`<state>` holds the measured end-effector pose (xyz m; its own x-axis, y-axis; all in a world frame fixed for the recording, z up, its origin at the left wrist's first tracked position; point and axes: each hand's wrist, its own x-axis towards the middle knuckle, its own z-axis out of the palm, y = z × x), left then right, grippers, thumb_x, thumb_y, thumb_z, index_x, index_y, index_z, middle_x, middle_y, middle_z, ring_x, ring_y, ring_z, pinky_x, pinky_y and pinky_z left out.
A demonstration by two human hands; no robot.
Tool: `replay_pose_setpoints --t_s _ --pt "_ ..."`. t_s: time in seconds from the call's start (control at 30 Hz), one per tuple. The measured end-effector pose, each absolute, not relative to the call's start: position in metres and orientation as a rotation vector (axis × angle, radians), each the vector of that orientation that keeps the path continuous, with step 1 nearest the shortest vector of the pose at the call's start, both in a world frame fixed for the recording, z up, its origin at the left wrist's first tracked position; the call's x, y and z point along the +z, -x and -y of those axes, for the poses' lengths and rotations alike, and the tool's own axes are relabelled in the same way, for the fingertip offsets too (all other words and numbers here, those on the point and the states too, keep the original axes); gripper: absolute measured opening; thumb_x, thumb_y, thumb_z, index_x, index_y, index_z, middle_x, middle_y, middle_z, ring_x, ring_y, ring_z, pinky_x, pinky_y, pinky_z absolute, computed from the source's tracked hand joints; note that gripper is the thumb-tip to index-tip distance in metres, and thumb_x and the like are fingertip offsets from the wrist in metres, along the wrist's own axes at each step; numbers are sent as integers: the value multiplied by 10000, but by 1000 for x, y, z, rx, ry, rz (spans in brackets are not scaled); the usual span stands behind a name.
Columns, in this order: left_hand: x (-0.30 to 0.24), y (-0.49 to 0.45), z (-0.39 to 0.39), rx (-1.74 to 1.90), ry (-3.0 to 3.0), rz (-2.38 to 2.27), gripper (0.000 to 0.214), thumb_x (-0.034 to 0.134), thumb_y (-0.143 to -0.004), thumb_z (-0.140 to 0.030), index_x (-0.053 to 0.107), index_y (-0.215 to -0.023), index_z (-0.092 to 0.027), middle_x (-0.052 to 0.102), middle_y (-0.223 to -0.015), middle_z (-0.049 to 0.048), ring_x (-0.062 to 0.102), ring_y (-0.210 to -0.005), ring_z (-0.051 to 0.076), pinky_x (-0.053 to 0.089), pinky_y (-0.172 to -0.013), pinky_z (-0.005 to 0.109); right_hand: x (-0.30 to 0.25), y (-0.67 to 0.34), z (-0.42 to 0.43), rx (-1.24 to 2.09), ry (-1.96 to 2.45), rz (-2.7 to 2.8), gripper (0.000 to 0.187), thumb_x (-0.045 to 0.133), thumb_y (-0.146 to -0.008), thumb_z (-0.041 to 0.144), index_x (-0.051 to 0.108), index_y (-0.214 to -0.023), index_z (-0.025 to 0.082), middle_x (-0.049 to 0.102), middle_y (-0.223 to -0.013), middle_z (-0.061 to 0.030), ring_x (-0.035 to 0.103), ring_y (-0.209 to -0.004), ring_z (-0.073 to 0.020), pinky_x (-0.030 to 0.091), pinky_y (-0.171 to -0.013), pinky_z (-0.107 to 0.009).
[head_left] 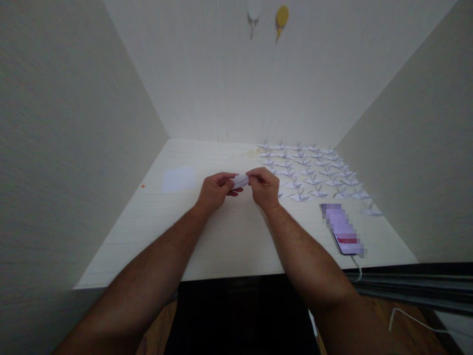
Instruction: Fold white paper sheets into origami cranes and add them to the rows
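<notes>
Between my two hands, above the middle of the white table [229, 236], is a small piece of folded white paper [241, 181]. My left hand [217, 190] pinches its left end between thumb and fingers, the lower fingers stretched out beneath it. At the right end, the fingertips of my right hand [264, 185] are closed on the paper. The exact folds are too small to make out. To the right of my right hand stand several white paper cranes [301, 172] in rows. A white stack or sheet of paper [179, 178] lies to the left.
A phone [340, 229] with a blurred screen lies at the right, its white cable [357, 268] running over the front edge. A small orange speck [143, 186] is at the left edge. Walls enclose three sides; a white hook [253, 12] and a yellow hook [282, 17] hang on the back one.
</notes>
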<state>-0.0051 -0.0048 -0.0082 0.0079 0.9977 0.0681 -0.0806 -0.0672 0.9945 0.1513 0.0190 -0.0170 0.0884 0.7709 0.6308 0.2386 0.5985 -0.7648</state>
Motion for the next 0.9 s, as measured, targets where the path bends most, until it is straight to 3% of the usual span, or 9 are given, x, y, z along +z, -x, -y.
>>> replay_pose_setpoints --t_s 0.47,0.67,0.77,0.9 --pt "-4 3 7 1306 -1159 -1106 322 757 -719 -390 692 -843 -100 728 -749 96 715 -663 220 597 -580 326 -19 -150 -19 529 953 1508 204 491 -750 108 663 -764 217 685 -786 -3 636 -708 -140 519 -661 -283" --pt "-8 3 4 1326 -1152 -1161 356 806 -648 -409 728 -828 -112 731 -742 89 690 -642 197 598 -605 336 -17 -148 -17 716 971 1445 138 536 -779 193 634 -874 211 682 -808 -8 622 -669 -131 515 -597 -261" --pt "-7 2 4 1369 -1163 -1195 358 811 -641 -409 746 -842 -120 740 -778 86 685 -666 188 605 -631 338 -12 -147 -15 826 950 1435 252 616 -761 272 612 -1006 212 694 -895 -24 635 -730 -134 522 -599 -249" --pt "-4 2 6 1397 -1181 -1188 343 802 -657 -400 758 -859 -127 750 -823 85 688 -701 181 614 -669 341 -6 -147 -14 799 1068 1480 215 681 -739 365 675 -865 191 684 -758 -15 606 -648 -126 504 -580 -247"
